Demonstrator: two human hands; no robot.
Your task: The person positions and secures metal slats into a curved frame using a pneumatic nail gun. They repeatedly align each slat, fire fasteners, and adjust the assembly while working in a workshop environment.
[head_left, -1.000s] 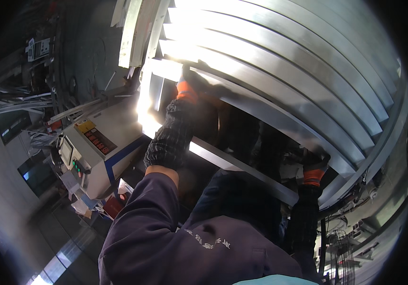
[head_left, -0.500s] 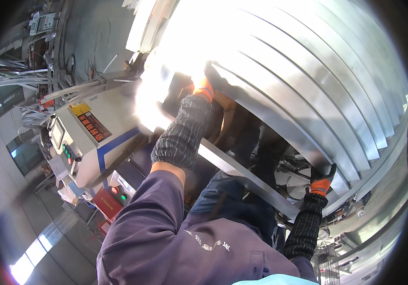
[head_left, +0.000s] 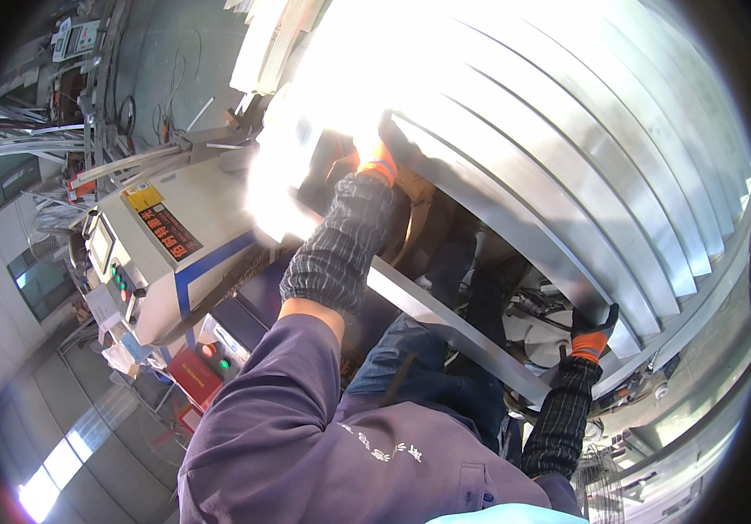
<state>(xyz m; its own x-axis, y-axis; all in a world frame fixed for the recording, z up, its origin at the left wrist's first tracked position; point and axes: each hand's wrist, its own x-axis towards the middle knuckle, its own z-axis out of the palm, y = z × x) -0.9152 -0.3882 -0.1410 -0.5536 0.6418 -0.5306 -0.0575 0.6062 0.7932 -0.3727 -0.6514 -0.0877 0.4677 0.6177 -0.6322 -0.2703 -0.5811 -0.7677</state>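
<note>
Both of my hands wear black gloves with orange cuffs. My left hand point(head_left: 382, 147) is at the far left end of the nearest metal panel point(head_left: 515, 210), partly washed out by glare, and its fingers seem closed over the panel's edge. At the same panel's near right end, my right hand point(head_left: 594, 328) grips the edge, the thumb lying along it. Behind it several more silvery panels are lined up in overlapping rows. Between me and the panels, a narrow metal bar point(head_left: 454, 325) runs diagonally below my hands.
A white and blue machine point(head_left: 161, 253) with a screen and buttons stands to the left. Beside it is a red box point(head_left: 193, 377). Metal strips and scrap point(head_left: 34, 144) are heaped at the far left. Strong light hides much of the upper middle.
The view has shifted very slightly. Both hands stay in place on the panel, and the panel shows no clear movement.
</note>
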